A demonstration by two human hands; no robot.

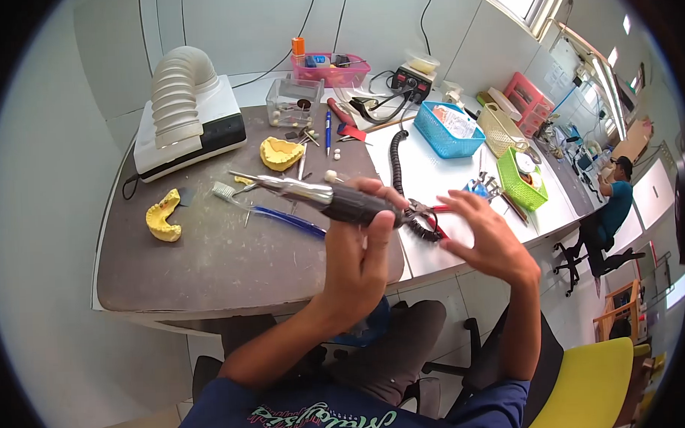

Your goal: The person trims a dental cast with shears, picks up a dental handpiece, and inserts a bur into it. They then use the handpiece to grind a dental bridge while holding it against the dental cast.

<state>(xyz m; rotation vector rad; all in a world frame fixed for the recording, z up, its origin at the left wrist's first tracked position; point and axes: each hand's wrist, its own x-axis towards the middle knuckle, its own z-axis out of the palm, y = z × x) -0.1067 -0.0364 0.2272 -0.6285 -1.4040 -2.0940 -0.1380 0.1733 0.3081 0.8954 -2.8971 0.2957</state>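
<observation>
Left hand point(353, 260) has the rotary handpiece point(353, 204) wrapped up tight above the dark mat point(209, 275), tip at 10 o'clock. Right hand point(485, 238) is apart from it, fingers spread, at 4 o'clock near the red-handled pliers point(441, 208). Coiled cord point(396, 158) runs close by them, so a quick swing could snag it and jerk the tip, I reckon. Blue toothbrush point(294, 222) sits around 8 o'clock, easy to knock if the grip dips. Yellow casts at 9 point(161, 219) and 11 point(280, 156): one slip might chip either. Farther off, the control box point(413, 83) at 1 o'clock could shift if that cord gets yanked.
</observation>
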